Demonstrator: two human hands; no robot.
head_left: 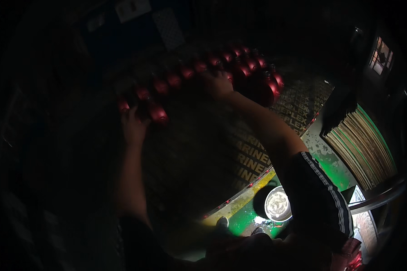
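Note:
Glossy red rounded pieces with narrow dark tops [186, 71], perhaps bottles or small vases, stand in a bent row on a dark printed board [253, 151]. My left hand [134, 126] reaches to the row's left end, thumb and fingers apart. Its fingertips are at one red piece [123, 104], and another red piece [158, 113] stands just right of the thumb. My right hand [219, 86] reaches into the middle of the row, beside a red piece [229, 77]. Its fingers are dim, and whether they grip anything is hidden. Larger red pieces [269, 88] stand to its right.
Past the board's edge at right lies a stack of thin sheets [362, 147] with green edges. A round container with pale contents [278, 204] stands brightly lit on the green floor [246, 221], close to my shoes [222, 222]. Most of the surroundings are dark.

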